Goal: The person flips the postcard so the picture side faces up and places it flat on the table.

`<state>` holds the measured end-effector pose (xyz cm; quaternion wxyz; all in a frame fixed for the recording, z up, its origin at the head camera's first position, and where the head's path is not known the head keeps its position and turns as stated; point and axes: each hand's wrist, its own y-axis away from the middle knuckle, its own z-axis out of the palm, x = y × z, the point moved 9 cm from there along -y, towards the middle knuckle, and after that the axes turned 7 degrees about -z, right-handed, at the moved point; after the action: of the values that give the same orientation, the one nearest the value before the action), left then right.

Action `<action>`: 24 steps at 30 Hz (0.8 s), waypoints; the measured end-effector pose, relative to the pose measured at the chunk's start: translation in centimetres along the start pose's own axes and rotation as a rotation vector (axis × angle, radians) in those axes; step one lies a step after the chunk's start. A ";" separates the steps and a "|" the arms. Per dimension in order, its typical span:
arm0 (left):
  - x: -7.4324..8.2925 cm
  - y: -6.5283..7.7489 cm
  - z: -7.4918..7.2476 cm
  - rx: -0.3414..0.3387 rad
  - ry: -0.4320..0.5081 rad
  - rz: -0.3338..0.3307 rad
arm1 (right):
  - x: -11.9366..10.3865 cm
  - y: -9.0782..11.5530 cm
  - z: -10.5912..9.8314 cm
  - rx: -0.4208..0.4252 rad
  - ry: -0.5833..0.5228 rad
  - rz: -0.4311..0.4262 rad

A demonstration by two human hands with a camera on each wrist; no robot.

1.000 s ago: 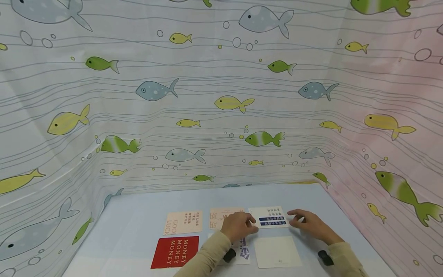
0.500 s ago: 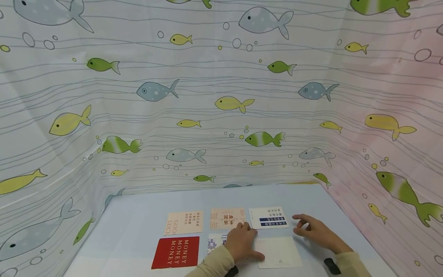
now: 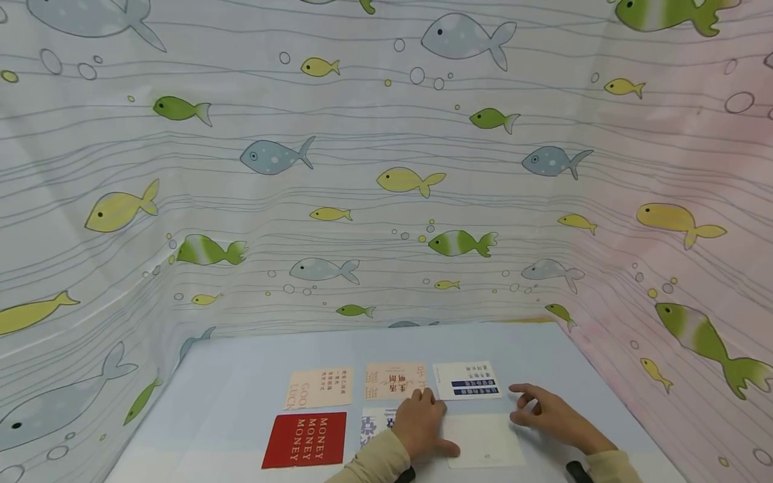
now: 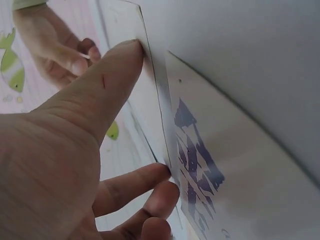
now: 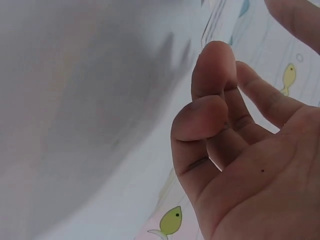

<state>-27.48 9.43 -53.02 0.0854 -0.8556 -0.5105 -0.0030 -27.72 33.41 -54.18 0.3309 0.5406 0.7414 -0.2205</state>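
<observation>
My left hand (image 3: 418, 424) reaches over the left edge of a nearly blank white card (image 3: 488, 439). Its thumb touches that card near a corner, and in the left wrist view the fingertips (image 4: 159, 172) meet the edge farther along. Partly under this hand lies a white card with a purple pattern (image 3: 371, 428). Just to the right of the blank card, my right hand (image 3: 548, 417) hovers with loosely bent fingers, holding nothing. A white card with blue bands (image 3: 466, 379) lies directly behind the blank one.
Other cards lie flat in two rows: a red "MONEY" card (image 3: 308, 441), a cream "GOOD LUCK" card (image 3: 320, 388), and a peach card with red characters (image 3: 392, 382). A fish-print curtain (image 3: 386, 235) encloses the back and sides of the pale table (image 3: 241, 355).
My left hand has left the blue-banded card and come down toward the front, onto the blank card's left edge. My right hand has drawn back from the blue-banded card and lowered.
</observation>
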 end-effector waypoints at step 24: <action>-0.1 -0.2 0.1 -0.029 0.086 -0.014 | -1.1 0.0 2.3 -0.050 0.094 -0.027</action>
<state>-27.67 9.46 -53.08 0.0948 -0.8524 -0.5120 -0.0478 -26.89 31.10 -54.92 0.3059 0.5321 0.7685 -0.1806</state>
